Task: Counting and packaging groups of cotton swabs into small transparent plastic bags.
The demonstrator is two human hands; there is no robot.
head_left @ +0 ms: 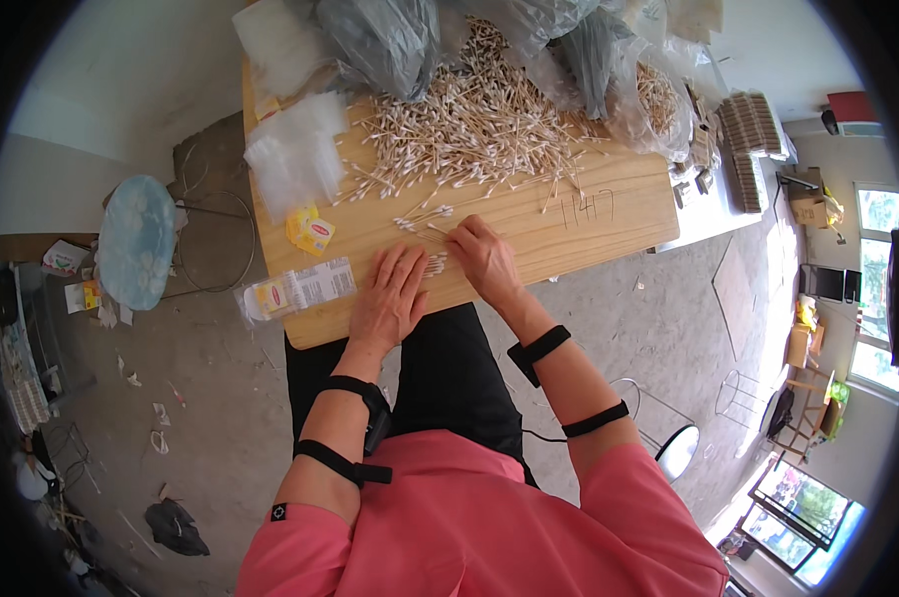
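My left hand [393, 291] rests low over the wooden board, fingers close together and curved downward. White tips of a small bunch of cotton swabs [436, 264] stick out beside its index finger; their sticks are mostly hidden by the hand. To the right, my right hand [483, 259] has its thumb and fingers pinched at the sticks of a few loose cotton swabs [428, 216] lying just ahead. Beyond both hands spreads a large heap of cotton swabs [469, 124] with white tips and pale sticks.
Left of my hands lie a clear printed packet [300, 289], yellow labels [310, 231] and stacked clear bags [295, 154]. Grey plastic bags [390, 40] crowd the back of the wooden board [599, 224]. A blue-topped stool [134, 242] stands at the left, stacked packs [753, 124] at the far right.
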